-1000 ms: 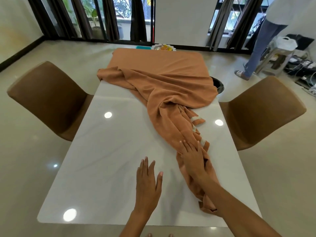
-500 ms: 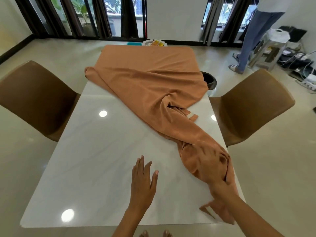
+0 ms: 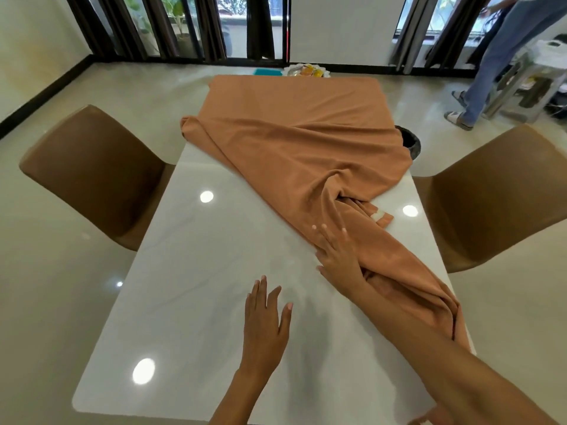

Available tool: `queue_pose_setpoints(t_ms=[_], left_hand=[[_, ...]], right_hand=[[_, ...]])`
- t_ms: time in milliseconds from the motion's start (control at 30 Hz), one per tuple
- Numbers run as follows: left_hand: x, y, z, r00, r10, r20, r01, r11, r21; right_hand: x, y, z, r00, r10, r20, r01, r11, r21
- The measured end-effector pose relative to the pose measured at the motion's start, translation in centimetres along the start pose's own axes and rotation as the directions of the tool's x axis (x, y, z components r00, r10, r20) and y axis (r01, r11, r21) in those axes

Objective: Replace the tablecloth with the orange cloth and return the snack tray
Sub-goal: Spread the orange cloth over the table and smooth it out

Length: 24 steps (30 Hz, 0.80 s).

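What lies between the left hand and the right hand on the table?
In the head view, only bare white tabletop separates the left hand from the right hand, which rests on the orange cloth.

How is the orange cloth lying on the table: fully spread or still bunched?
Partly spread. The orange cloth lies flat at the far end, but bunches into a diagonal fold, leaving the white table bare.

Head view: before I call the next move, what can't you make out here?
- Snack tray: beyond the table's far end, small, lower part hidden by the orange cloth; contents unreadable.
- Dark round object by the far right side: mostly behind the cloth.
- Right hand: its far side and thumb buried in cloth folds; the grip is unclear.
- Standing person: cut off by the top edge.
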State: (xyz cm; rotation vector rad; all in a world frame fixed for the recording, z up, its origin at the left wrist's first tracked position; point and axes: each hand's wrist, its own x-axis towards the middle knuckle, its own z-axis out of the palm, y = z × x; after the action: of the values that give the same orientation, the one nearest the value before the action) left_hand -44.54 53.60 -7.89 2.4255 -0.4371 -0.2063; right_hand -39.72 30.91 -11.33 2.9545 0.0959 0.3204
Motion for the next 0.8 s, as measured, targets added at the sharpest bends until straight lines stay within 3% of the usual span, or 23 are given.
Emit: queue_pose_setpoints(t_ms=[133,267,333,400,433,500,567,600,633,667,700,733,800], left_hand=[[2.0,-1.6,-1.0,1.000,0.008,-0.021,-0.008,1.000,0.004],[3.6,-2.6,-0.9,0.999,0.051,0.005,-0.052,0.999,0.018],[4.2,-2.8,-1.0,0.997,0.077,0.001,-0.077,0.997,0.005],[5.0,-3.0,-1.4,0.995,0.095,-0.034,-0.096,0.995,-0.030],[5.4,-3.1,-1.6,0.994,0.091,-0.066,-0.095,0.994,-0.055],[6.3,-3.7,-2.4,0.989,0.053,-0.139,-0.068,0.992,-0.102],[6.9,-4.7,-2.9,0.981,-0.004,-0.192,-0.018,0.993,-0.114],[7.0,-5.2,-2.9,0.978,-0.026,-0.209,0.005,0.995,-0.102],[7.0,-5.6,-2.8,0.976,-0.037,-0.215,0.020,0.996,-0.083],[7.0,-6.0,-2.6,0.978,-0.032,-0.204,0.023,0.999,-0.046],[7.0,-6.4,-2.2,0.985,-0.007,-0.173,0.011,1.000,0.021],[7.1,-6.8,-1.7,0.992,0.026,-0.122,-0.013,0.994,0.108],[7.1,-8.0,-0.3,0.997,0.070,0.029,-0.076,0.962,0.263]], right_hand=[[2.1,1.0,1.1,0.997,-0.071,-0.016,0.070,0.995,-0.077],[3.3,2.0,-0.1,0.992,-0.105,0.075,0.120,0.966,-0.228],[3.2,1.5,-1.1,0.987,-0.116,0.112,0.125,0.989,-0.073],[3.0,-0.1,-2.5,0.969,-0.174,0.175,0.126,0.959,0.255],[3.0,-1.0,-3.5,0.952,-0.240,0.189,0.123,0.868,0.482],[2.6,-2.3,-6.1,0.912,-0.349,0.217,-0.024,0.483,0.875],[2.1,-2.7,-7.7,0.856,-0.353,0.378,-0.343,0.158,0.926],[1.8,-2.9,-7.6,0.870,-0.248,0.427,-0.404,0.139,0.904],[1.5,-2.8,-6.7,0.909,-0.058,0.413,-0.385,0.264,0.884],[1.4,-2.7,-5.6,0.947,0.107,0.303,-0.313,0.524,0.792],[1.3,-2.8,-4.4,0.968,0.153,0.200,-0.247,0.739,0.627],[1.1,-3.2,-3.3,0.969,0.146,0.198,-0.226,0.846,0.482],[0.1,-3.7,-0.4,0.920,0.163,0.355,-0.286,0.901,0.327]])
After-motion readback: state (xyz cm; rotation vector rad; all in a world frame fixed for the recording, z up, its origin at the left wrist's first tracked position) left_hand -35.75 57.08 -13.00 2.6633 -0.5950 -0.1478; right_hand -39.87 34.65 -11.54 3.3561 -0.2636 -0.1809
